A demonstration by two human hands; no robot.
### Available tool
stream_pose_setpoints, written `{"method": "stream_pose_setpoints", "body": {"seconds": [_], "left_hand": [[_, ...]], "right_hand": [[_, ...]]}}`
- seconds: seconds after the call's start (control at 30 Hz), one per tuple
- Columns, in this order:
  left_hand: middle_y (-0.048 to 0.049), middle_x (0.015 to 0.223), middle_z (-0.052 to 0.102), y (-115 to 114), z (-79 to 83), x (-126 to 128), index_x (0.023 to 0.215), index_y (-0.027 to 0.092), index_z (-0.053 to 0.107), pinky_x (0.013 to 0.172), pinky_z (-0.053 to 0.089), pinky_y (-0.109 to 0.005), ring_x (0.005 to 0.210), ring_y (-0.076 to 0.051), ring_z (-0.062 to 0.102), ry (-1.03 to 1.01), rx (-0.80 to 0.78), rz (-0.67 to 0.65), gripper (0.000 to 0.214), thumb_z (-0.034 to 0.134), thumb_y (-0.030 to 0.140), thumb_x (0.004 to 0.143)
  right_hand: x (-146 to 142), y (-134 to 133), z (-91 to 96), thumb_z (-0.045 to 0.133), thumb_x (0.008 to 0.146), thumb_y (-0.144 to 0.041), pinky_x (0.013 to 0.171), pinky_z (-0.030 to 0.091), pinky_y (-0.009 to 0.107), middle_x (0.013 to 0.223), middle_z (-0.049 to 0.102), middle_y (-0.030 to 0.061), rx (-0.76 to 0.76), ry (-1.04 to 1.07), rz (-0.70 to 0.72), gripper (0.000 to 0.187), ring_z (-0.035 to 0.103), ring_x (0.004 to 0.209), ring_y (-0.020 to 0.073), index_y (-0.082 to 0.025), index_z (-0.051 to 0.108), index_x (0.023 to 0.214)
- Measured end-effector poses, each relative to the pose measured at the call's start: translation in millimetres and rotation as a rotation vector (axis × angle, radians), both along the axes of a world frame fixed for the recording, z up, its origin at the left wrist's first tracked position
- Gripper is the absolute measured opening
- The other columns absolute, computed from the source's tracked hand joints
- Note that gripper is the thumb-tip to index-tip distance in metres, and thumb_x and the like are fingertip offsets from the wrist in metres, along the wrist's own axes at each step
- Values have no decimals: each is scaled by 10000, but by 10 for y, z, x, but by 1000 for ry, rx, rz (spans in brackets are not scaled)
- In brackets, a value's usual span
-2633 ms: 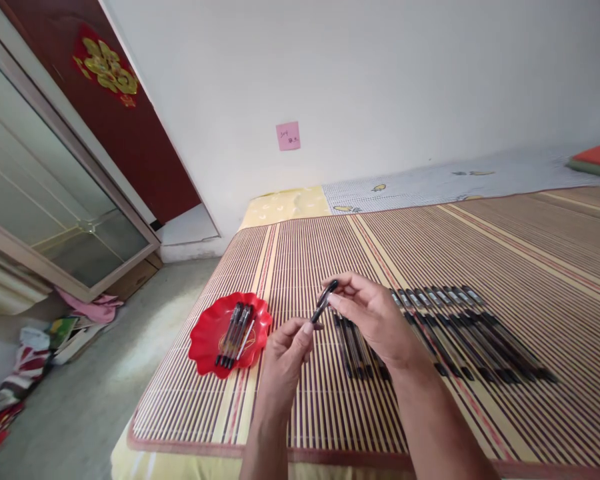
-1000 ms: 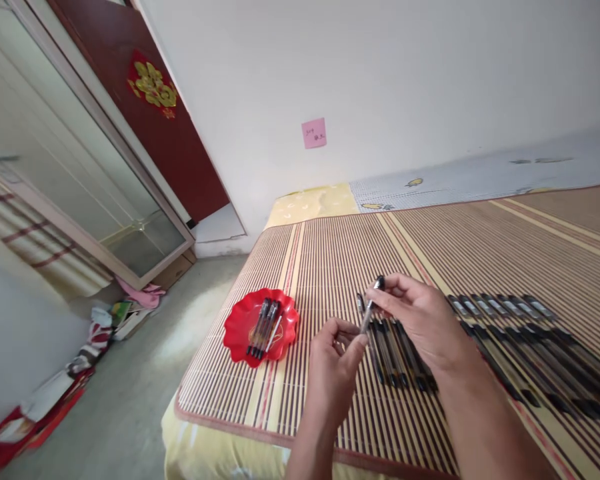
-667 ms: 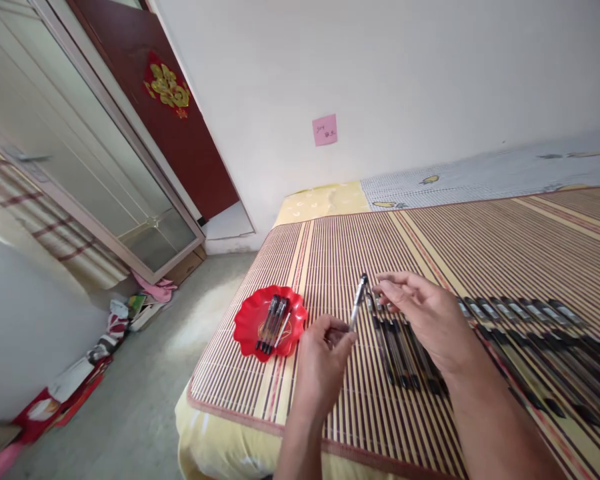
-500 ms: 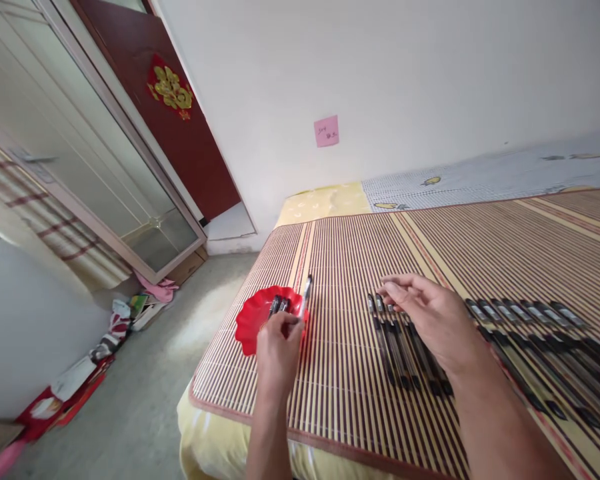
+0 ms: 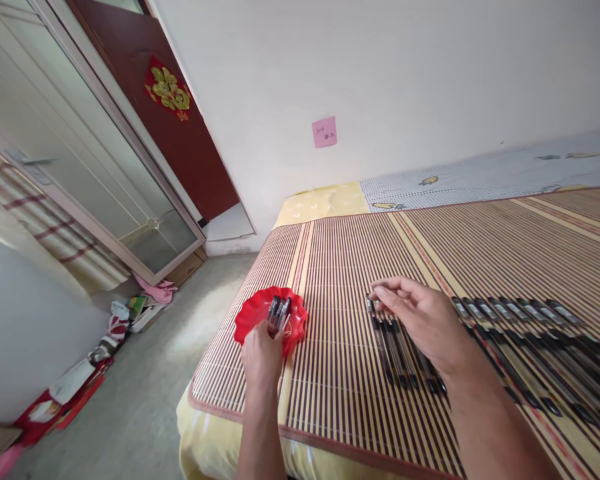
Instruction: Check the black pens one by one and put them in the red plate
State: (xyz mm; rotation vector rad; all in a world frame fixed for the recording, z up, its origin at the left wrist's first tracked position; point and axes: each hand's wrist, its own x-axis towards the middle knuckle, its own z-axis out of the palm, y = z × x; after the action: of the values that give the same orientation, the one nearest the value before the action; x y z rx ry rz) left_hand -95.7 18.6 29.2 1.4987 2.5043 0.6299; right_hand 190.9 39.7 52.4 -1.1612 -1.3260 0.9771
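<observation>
A red scalloped plate (image 5: 247,319) lies near the left edge of a striped bamboo mat (image 5: 340,260) and holds several black pens (image 5: 279,311). My left hand (image 5: 261,357) is over the plate's near side, its fingers closed on the near end of a pen among those in the plate. My right hand (image 5: 423,323) hovers with fingers stretched out and nothing in them, over the left end of a long row of black pens (image 5: 523,327) laid side by side on the mat.
The mat covers a bed whose yellow edge (image 5: 215,427) drops to a grey floor on the left. Clutter (image 5: 130,310) lies by a glass-fronted cabinet (image 5: 80,200). A dark red door (image 5: 190,147) and a pink note (image 5: 324,131) are on the far wall.
My right hand let go of the pen. My left hand carried it leftward to the red plate and lowered it among the pens there. The right hand stayed over the row.
</observation>
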Motion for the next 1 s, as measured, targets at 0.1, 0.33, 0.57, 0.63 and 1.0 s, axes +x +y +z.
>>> {"method": "stream_pose_setpoints", "body": {"seconds": [0.1,0.33,0.57,0.63,1.0], "left_hand": [[-70,873,773,0,11,20,812,219,697,647,387,-321,881,-297,721,22,-17,-14,113,727,315,864],[-85,903,772,18,9,9,837,202,693,688,420,-336,895,-297,722,51,-21,-20,110,691,300,888],[-87,905,782,28,-20,-3,811,220,658,679,414,-359,921,-332,729,56,-48,-12,178,699,378,882],[-78,878,781,36,-44,-23,789,228,646,664,415,-354,896,-328,731,62,-41,-9,186,713,384,864],[-111,907,784,50,-90,-42,842,217,680,734,465,-393,941,-356,736,125,-77,11,141,664,356,863]], "right_hand": [[-12,-9,27,712,874,-592,812,599,365,943,752,87,18,5,-4,414,708,823,206,-201,733,1009],[5,-25,27,711,879,-601,815,600,349,966,750,81,-4,22,6,417,706,841,197,-212,732,1027],[43,-22,45,716,883,-584,772,608,317,953,744,76,23,49,-37,402,699,798,177,-206,738,1017],[57,-25,55,727,876,-572,749,611,313,933,745,81,30,64,-63,397,699,781,179,-200,742,1011],[49,-38,100,727,867,-551,746,607,330,909,755,85,39,49,-75,365,700,759,188,-204,747,977]]}}
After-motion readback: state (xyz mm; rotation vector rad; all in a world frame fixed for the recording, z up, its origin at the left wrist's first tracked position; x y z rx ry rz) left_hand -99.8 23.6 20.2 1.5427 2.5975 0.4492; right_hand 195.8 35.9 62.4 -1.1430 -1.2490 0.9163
